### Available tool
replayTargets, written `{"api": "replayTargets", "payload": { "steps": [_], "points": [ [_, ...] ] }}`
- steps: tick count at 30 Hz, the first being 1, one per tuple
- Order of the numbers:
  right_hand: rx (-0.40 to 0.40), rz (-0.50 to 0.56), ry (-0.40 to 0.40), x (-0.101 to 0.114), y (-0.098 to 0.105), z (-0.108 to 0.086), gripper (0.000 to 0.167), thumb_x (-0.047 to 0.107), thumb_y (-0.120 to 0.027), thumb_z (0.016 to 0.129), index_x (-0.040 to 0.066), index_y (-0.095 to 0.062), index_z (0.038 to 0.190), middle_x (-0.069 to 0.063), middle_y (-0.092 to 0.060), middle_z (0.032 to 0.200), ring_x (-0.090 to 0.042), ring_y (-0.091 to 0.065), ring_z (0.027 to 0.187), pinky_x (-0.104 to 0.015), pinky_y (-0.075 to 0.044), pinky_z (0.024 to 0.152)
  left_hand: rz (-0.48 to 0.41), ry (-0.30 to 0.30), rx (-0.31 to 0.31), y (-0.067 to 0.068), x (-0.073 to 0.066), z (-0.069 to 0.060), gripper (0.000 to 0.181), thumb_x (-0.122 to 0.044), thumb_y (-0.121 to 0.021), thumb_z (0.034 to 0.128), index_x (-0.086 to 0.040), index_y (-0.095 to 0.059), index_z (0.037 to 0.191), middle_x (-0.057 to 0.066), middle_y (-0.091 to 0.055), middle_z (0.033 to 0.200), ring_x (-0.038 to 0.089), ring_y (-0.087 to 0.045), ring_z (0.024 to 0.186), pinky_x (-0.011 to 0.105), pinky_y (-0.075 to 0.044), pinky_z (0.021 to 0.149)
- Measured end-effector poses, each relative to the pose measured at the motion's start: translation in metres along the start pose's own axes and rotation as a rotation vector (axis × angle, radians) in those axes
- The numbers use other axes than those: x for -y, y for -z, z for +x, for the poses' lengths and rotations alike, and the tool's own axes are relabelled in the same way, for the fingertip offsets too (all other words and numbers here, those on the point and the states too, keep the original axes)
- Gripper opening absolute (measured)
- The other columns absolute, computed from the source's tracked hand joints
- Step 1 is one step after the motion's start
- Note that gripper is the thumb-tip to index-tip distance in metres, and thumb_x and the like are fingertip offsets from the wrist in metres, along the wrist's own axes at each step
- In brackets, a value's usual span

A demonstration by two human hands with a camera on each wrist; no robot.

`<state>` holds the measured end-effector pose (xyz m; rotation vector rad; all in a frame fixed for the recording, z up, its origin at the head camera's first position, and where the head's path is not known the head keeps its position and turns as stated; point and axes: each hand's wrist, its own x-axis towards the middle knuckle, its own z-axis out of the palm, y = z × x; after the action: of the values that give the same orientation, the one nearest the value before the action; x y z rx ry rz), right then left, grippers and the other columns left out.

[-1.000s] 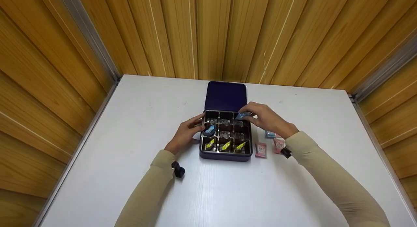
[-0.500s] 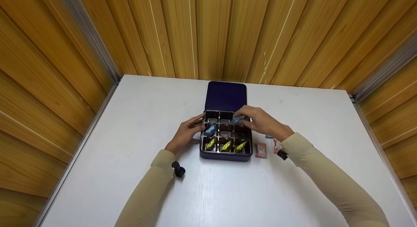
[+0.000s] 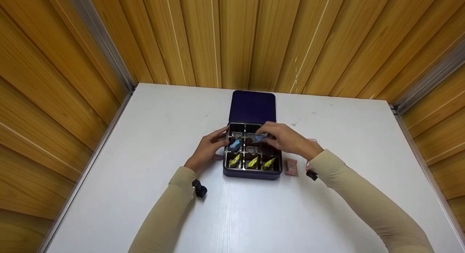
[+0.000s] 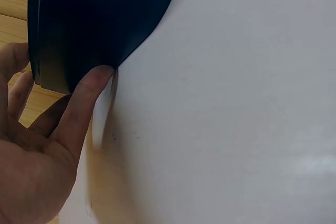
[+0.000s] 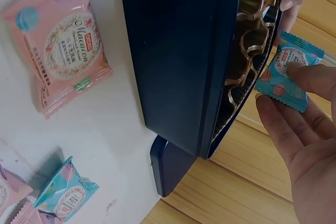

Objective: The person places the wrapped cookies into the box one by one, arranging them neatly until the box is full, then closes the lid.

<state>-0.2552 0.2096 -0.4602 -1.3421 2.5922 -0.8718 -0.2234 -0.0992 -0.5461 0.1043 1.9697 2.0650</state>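
Note:
A dark blue tin (image 3: 251,175) lies open, fitted with a divided brown tray. My left hand (image 3: 207,148) holds the tin's left side, thumb at the rim and other fingers along the wall. Between thumb and fingers, my right hand (image 3: 290,139) pinches a blue wrapped candy (image 5: 287,74) over the tray's middle column. Another blue wrapped candy (image 3: 235,145) sits in the left compartment of the middle row. Along the near row, three yellow wrapped candies (image 3: 252,162) occupy one compartment each. The right hand partly hides the right column.
Behind the tin lies its dark blue lid (image 3: 252,106). A pink wrapped candy (image 3: 291,167) rests on the white table right of the tin. In the right wrist view, more pink candies (image 5: 10,190) and a blue candy (image 5: 68,195) lie nearby. Wood-patterned walls (image 3: 236,39) enclose the table.
My right hand has carried the blue candy left and nearer, from the far right compartment to over the middle column. The left hand stays at the tin's side.

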Motion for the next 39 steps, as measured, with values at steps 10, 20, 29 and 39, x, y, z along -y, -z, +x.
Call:
{"api": "replayTargets", "payload": {
  "steps": [10, 20, 29, 39],
  "points": [
    [0.014, -0.014, 0.036, 0.004, -0.007, 0.005, 0.030, -0.006, -0.075, 0.096, 0.004, -0.072, 0.125, -0.010, -0.069, 0.119, -0.027, -0.070, 0.109, -0.042, -0.061, 0.093, -0.005, -0.015, 0.001, -0.001, -0.001, 0.000, 0.061, -0.010, -0.069, 0.1026, -0.025, -0.053, 0.159, 0.015, -0.054, 0.155, 0.035, -0.057, 0.135, 0.055, -0.064, 0.079],
    [0.022, 0.012, 0.090, 0.006, -0.014, 0.009, 0.024, -0.004, -0.073, 0.098, 0.001, -0.073, 0.122, -0.010, -0.071, 0.118, -0.028, -0.069, 0.113, -0.046, -0.060, 0.096, 0.041, -0.020, 0.012, 0.001, 0.000, 0.000, 0.059, -0.014, -0.068, 0.1036, -0.027, -0.053, 0.159, 0.013, -0.054, 0.156, 0.034, -0.055, 0.138, 0.056, -0.064, 0.081],
    [0.060, 0.021, 0.053, 0.008, -0.017, 0.010, 0.024, -0.004, -0.072, 0.099, 0.002, -0.073, 0.122, -0.009, -0.071, 0.117, -0.026, -0.069, 0.114, -0.042, -0.059, 0.099, 0.039, -0.020, 0.015, 0.002, 0.000, 0.000, 0.059, -0.014, -0.069, 0.1041, -0.027, -0.052, 0.160, 0.013, -0.053, 0.156, 0.035, -0.057, 0.136, 0.057, -0.063, 0.082],
    [0.065, -0.010, 0.070, 0.008, -0.021, 0.010, 0.024, -0.005, -0.071, 0.099, 0.005, -0.073, 0.120, -0.008, -0.070, 0.117, -0.025, -0.069, 0.112, -0.038, -0.059, 0.097, 0.012, -0.012, 0.002, 0.000, 0.000, 0.000, 0.059, -0.012, -0.069, 0.1032, -0.027, -0.054, 0.159, 0.013, -0.055, 0.155, 0.034, -0.057, 0.135, 0.054, -0.064, 0.080]
  ]
}}
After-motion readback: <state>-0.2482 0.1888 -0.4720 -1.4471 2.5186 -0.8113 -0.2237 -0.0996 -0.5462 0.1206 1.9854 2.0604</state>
